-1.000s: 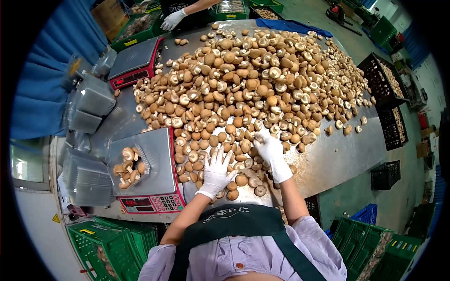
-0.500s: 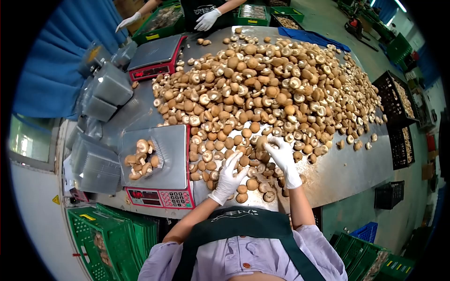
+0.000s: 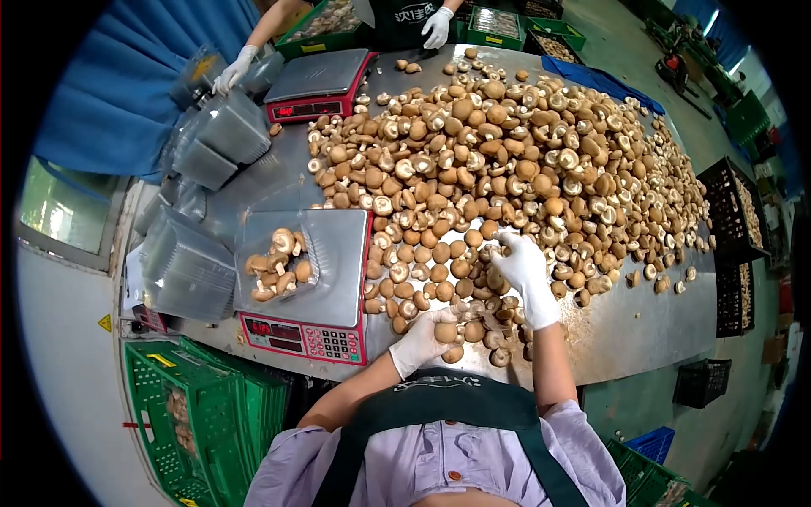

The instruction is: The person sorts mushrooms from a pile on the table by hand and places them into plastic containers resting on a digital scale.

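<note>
My left hand (image 3: pixel 425 341), white-gloved, is closed around a brown-capped mushroom (image 3: pixel 446 332) near the table's front edge. My right hand (image 3: pixel 525 275), also gloved, is further forward over the near side of the mushroom pile (image 3: pixel 515 160). Its fingers are bent around mushrooms (image 3: pixel 487 275) beside the palm, partly hidden by the glove. Loose mushrooms lie between and around both hands, caps and pale undersides showing. To the left, a clear plastic tray (image 3: pixel 311 269) with several mushrooms in it rests on a red-framed scale (image 3: pixel 342 291).
A second scale (image 3: pixel 312 80) stands at the back left, near stacked clear trays (image 3: pixel 190 270). Across the table a co-worker's gloved hand (image 3: pixel 235 72) touches other trays. Green crates (image 3: pixel 182 406) stand at lower left, black crates (image 3: pixel 735 207) at right.
My left hand has lowered and closed on a mushroom; my right hand has shifted slightly. The view has moved a little left. The co-worker's hand has reached the stacked trays.
</note>
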The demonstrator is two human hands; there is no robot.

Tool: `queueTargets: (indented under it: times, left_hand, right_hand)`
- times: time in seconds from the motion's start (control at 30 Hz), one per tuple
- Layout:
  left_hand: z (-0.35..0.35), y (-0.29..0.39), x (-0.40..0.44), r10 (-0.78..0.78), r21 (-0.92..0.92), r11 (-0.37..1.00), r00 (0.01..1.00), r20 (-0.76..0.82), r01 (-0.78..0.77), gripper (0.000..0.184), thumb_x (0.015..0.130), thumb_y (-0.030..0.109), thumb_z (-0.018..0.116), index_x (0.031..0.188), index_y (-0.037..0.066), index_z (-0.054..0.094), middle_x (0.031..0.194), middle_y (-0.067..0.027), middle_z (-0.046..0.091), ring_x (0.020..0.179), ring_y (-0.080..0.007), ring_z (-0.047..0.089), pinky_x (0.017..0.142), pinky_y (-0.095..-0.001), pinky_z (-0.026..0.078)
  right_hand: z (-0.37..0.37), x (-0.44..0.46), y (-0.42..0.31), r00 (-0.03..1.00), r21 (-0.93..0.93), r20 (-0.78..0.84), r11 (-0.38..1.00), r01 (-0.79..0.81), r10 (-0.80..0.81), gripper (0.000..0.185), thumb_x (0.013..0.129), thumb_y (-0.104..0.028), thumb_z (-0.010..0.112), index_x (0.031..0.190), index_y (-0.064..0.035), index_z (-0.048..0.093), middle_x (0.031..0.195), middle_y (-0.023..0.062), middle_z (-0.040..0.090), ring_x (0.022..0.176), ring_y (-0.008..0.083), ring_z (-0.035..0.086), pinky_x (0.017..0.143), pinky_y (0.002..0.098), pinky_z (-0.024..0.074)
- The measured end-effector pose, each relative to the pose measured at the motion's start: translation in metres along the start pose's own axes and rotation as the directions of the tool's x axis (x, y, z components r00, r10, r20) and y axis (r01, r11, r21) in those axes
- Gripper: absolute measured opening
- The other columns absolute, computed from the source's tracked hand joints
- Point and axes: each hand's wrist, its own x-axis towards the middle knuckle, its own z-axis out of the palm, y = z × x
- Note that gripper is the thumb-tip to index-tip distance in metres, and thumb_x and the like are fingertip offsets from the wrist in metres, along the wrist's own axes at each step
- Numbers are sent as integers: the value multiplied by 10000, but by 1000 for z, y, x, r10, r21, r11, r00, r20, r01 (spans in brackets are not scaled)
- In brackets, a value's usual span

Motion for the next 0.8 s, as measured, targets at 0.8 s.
queueTargets:
  times: [0.8]
  left_hand:
    - [29,6,-3,632,744,479,772,76,-465,287,891,126,655,1113,-28,561,938,-4,607,842,-56,558,722,-189,467]
  right_hand:
    - [37,-60,-6,831,50,-225,845,532,-509,219,745,-82,636,956,-101,693,749,61,599,739,243,548,659,365,460]
